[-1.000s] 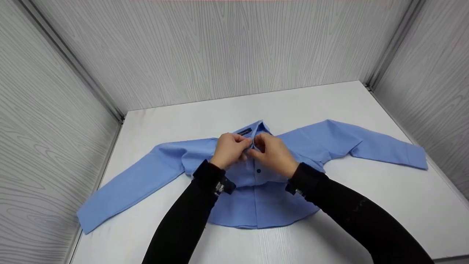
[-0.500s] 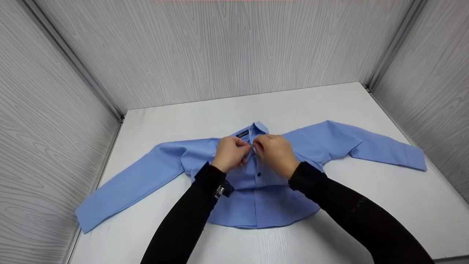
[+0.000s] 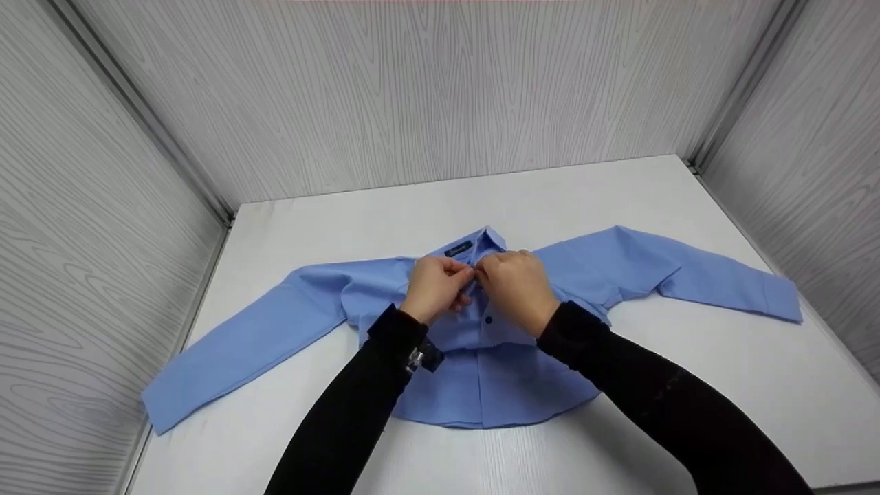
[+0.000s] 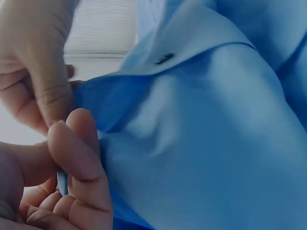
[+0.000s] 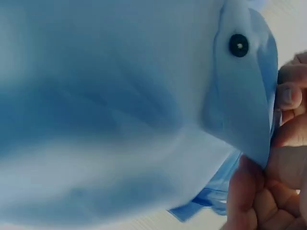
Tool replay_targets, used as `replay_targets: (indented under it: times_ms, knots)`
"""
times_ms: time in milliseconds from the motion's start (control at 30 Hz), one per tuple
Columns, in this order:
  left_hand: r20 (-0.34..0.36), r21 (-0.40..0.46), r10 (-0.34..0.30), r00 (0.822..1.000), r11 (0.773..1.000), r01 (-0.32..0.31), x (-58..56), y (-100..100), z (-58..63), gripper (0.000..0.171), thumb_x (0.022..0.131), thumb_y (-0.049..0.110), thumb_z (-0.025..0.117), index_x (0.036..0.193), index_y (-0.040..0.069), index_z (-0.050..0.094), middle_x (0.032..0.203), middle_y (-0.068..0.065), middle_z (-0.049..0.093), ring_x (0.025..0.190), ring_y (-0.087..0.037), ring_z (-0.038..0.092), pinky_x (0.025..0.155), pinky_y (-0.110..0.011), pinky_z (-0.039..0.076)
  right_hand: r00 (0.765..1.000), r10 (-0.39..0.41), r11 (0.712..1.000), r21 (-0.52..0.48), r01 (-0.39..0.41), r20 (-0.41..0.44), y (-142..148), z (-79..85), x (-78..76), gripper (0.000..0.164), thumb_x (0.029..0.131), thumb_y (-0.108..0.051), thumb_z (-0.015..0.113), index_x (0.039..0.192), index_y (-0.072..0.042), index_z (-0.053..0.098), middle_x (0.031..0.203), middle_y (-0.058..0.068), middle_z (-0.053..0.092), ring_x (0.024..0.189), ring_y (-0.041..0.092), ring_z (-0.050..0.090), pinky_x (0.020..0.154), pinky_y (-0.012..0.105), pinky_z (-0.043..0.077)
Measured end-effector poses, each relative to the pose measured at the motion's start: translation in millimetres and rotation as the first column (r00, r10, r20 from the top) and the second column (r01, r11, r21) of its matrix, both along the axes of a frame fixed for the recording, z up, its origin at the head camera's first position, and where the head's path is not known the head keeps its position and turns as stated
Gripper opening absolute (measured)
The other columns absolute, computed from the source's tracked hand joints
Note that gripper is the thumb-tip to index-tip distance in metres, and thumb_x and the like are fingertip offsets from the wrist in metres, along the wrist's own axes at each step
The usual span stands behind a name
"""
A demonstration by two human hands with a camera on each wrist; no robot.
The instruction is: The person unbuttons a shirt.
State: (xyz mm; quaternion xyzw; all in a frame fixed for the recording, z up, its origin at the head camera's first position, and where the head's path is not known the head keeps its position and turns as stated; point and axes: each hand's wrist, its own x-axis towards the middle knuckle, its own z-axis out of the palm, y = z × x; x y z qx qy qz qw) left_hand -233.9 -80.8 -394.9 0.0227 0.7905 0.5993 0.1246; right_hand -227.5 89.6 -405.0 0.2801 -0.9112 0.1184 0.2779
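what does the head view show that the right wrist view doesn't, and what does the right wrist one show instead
Only the head view: both shirt sleeves at full length, the dark collar label and the person's black sleeves.
Only the right wrist view: the pale spot in the middle of the dark button, and creased undersides of curled fingers.
Both: the blue shirt, a dark button, and the left hand and right hand close together.

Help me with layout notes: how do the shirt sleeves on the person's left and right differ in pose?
The left sleeve slants toward the near side; the right sleeve stretches mostly sideways. The left sleeve's outer part looks straight; the right sleeve looks kinked midway. Both are blue, on the white table.
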Motion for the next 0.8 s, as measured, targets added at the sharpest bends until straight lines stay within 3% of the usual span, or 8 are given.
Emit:
replay_targets:
  times_ms: [167,233,333,433,500,567,667,800]
  knots:
    - [-0.124,-0.208,-0.016,0.992,0.978,-0.010,-1.5,4,-4.6,0.017,0.096,0.020,0.065,0.092,0.009,0.077,0.067,-0.015,0.070,0.043,-0.015,0.059,0.044,-0.028,0.051,0.973,-0.025,0.990,0.132,0.056,-0.230,-6,-8.3,4.9,0.016,0.098,-0.015,0.061,0.086,-0.006,0.065,0.073,0.008,0.065,0.066,0.023,0.062,0.059,0.038,0.047]
    - [-0.193,-0.300,-0.041,0.980,0.954,-0.019,-1.5,5,-8.3,0.017,0.096,0.019,0.064,0.092,0.009,0.077,0.070,-0.014,0.071,0.047,-0.014,0.061,0.047,-0.028,0.051,0.988,-0.019,0.994,0.099,0.035,-0.154,-6,-10.0,7.3,0.016,0.098,-0.016,0.061,0.087,-0.006,0.066,0.074,0.009,0.066,0.067,0.024,0.063,0.060,0.038,0.049]
    - [-0.275,-0.387,-0.071,0.959,0.921,-0.043,0.4,7,-13.9,0.016,0.096,0.016,0.062,0.099,0.009,0.076,0.086,-0.010,0.075,0.062,-0.014,0.062,0.060,-0.026,0.050,0.985,0.032,0.997,-0.078,-0.018,0.172,-3,-5.8,7.3,0.015,0.098,-0.017,0.060,0.090,-0.008,0.070,0.077,0.008,0.068,0.066,0.021,0.062,0.060,0.036,0.049]
    - [-0.311,-0.383,-0.063,0.948,0.921,-0.065,3.3,6,-17.6,0.016,0.098,0.018,0.061,0.104,0.012,0.074,0.096,-0.005,0.074,0.069,-0.014,0.060,0.063,-0.026,0.047,0.833,0.178,0.937,-0.350,0.020,0.524,6,2.8,0.6,0.017,0.100,-0.020,0.058,0.097,-0.011,0.072,0.080,0.008,0.067,0.064,0.018,0.056,0.061,0.032,0.043]
    - [-0.297,-0.323,-0.045,0.954,0.945,-0.056,5.1,4,-17.9,0.015,0.100,0.018,0.059,0.105,0.015,0.073,0.093,-0.004,0.073,0.063,-0.014,0.059,0.058,-0.027,0.045,0.703,0.281,0.875,-0.475,0.091,0.654,13,7.7,-6.5,0.018,0.101,-0.021,0.057,0.101,-0.009,0.071,0.084,0.008,0.065,0.068,0.018,0.053,0.065,0.030,0.041]
    - [-0.277,-0.251,-0.023,0.961,0.967,-0.050,6.1,2,-16.5,0.014,0.101,0.019,0.058,0.104,0.017,0.071,0.089,-0.002,0.072,0.056,-0.014,0.058,0.052,-0.026,0.044,0.613,0.350,0.826,-0.542,0.156,0.708,21,9.0,-13.3,0.019,0.102,-0.020,0.056,0.104,-0.006,0.068,0.088,0.008,0.063,0.073,0.019,0.051,0.069,0.030,0.041]
    - [-0.278,-0.196,0.009,0.961,0.978,-0.066,4.7,-3,-13.7,0.013,0.101,0.019,0.057,0.104,0.016,0.069,0.088,-0.002,0.072,0.050,-0.010,0.057,0.049,-0.025,0.046,0.579,0.345,0.779,-0.569,0.262,0.739,32,6.1,-22.5,0.021,0.103,-0.021,0.054,0.106,-0.002,0.064,0.090,0.005,0.059,0.077,0.017,0.051,0.071,0.027,0.042]
    - [-0.304,-0.212,0.089,0.949,0.964,-0.159,-0.8,-18,-13.4,0.013,0.100,0.018,0.059,0.106,0.013,0.069,0.087,-0.004,0.072,0.045,-0.008,0.056,0.048,-0.026,0.048,0.599,0.263,0.704,-0.575,0.417,0.756,45,-2.3,-33.4,0.022,0.104,-0.021,0.050,0.106,-0.001,0.060,0.090,0.003,0.055,0.076,0.015,0.051,0.066,0.024,0.043]
